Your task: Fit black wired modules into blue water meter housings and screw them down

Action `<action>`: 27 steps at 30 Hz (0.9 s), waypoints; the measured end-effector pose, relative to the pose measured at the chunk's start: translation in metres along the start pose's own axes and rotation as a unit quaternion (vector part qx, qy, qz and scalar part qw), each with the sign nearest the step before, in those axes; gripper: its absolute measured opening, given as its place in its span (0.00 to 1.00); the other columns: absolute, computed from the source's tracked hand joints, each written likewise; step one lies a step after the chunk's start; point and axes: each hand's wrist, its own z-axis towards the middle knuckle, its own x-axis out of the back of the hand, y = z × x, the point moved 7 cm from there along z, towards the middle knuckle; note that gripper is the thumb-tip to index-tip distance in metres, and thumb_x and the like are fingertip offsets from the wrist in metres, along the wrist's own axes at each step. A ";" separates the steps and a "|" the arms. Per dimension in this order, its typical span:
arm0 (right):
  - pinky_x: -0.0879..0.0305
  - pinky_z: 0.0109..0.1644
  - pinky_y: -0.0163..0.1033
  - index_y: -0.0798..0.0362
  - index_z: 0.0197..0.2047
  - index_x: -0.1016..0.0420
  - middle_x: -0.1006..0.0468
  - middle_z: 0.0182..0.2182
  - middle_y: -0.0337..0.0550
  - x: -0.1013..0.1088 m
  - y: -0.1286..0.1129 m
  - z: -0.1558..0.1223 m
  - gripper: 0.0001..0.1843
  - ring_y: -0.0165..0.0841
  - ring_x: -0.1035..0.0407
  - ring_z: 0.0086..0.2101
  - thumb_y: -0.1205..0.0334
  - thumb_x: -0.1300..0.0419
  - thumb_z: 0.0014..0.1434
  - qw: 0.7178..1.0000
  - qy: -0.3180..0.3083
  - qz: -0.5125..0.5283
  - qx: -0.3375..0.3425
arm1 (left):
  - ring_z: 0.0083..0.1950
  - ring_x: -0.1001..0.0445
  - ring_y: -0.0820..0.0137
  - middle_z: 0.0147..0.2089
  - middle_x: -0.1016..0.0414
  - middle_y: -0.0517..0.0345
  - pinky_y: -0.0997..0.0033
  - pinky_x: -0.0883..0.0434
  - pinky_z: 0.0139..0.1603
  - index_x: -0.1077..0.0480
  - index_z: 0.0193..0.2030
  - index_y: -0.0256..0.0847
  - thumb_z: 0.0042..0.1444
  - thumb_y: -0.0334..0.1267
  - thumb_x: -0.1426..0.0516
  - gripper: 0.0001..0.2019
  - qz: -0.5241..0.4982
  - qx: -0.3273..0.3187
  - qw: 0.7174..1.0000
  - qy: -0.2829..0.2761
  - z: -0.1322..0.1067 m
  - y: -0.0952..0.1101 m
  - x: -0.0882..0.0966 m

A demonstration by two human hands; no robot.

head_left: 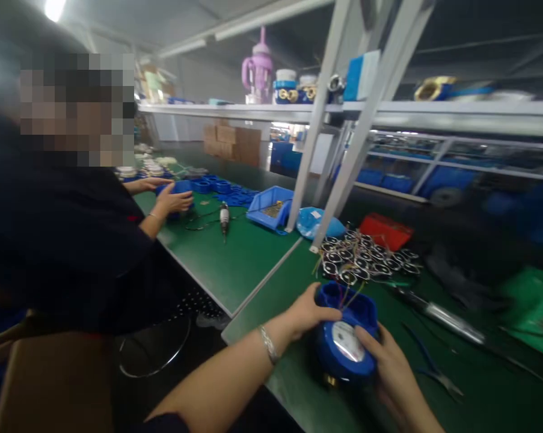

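Both of my hands grip a blue water meter [322,355] with a silver face plate and a bit of brass showing at its lower edge. My left hand [309,311] wraps the far left side, its thumb lying across the open blue housing [362,305], from which thin coloured wires stick up. My right hand [391,367] holds the right side, thumb on the silver face; its other fingers are mostly hidden. Just beyond the meter lies a pile of round black-and-white wired parts [364,258]. Blue-handled pliers [429,367] rest to the right of my right hand.
A silver pen-shaped tool [454,322] with a cord lies at right, near a green bag [530,313]. Slanted shelf posts [356,156] rise from the bench. A blue bin [263,219] and an electric screwdriver [224,219] sit further left, where a co-worker [64,240] holds a blue part.
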 end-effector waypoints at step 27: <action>0.42 0.58 0.48 0.57 0.62 0.55 0.39 0.53 0.54 0.028 -0.018 0.016 0.39 0.38 0.39 0.51 0.43 0.50 0.55 0.954 -0.110 -0.271 0.062 | 0.54 0.34 0.53 0.52 0.32 0.44 0.55 0.39 0.55 0.44 0.54 0.38 0.34 0.39 0.33 0.39 -0.031 0.061 0.994 -0.083 0.020 -0.017 -0.010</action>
